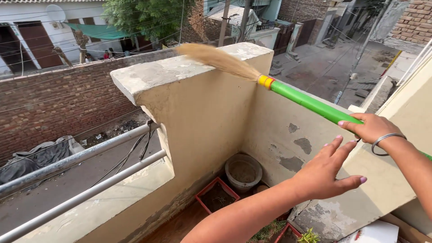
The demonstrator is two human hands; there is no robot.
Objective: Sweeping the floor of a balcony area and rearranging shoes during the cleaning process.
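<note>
My right hand [370,128], with a metal bangle on the wrist, grips the green handle of a grass broom [306,101]. Its straw bristles [216,58] lie across the top of a cream parapet wall [180,76]. My left hand [330,171] hovers open, fingers spread, just below and left of the right hand, near the handle but not touching it.
Two grey metal rails [85,171] run along the balcony's left side. Below the wall stand a round grey pot [243,172] and a red rectangular planter [217,195]. A brick wall [58,108] and a street lie beyond.
</note>
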